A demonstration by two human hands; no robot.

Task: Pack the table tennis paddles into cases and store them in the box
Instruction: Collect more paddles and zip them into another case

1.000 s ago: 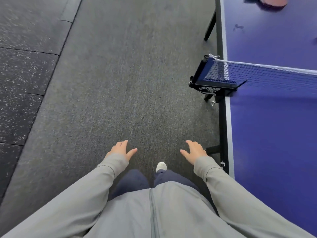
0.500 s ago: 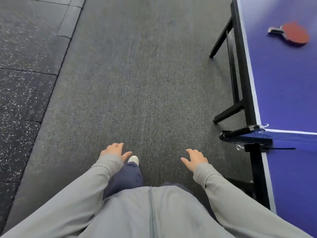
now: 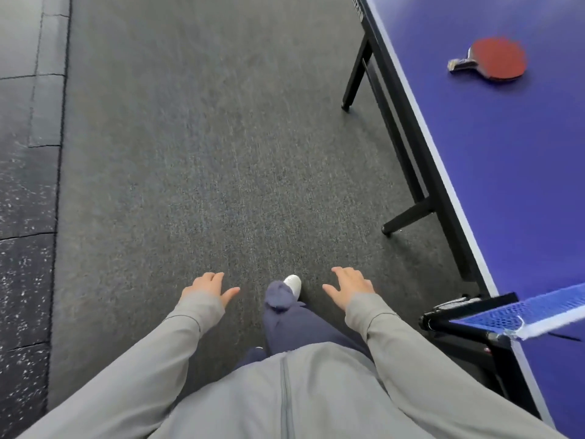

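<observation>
My left hand (image 3: 207, 288) and right hand (image 3: 349, 286) hang empty, fingers loose, over wide grey carpet (image 3: 196, 153). The net post (image 3: 456, 315) sits just right of me; the table (image 3: 506, 172) edge runs ahead, a red paddle (image 3: 497, 60) lying farther along it.

carpet (image 3: 196, 160) open ahead | table (image 3: 512, 172) edge, net post (image 3: 456, 312) block right
</observation>
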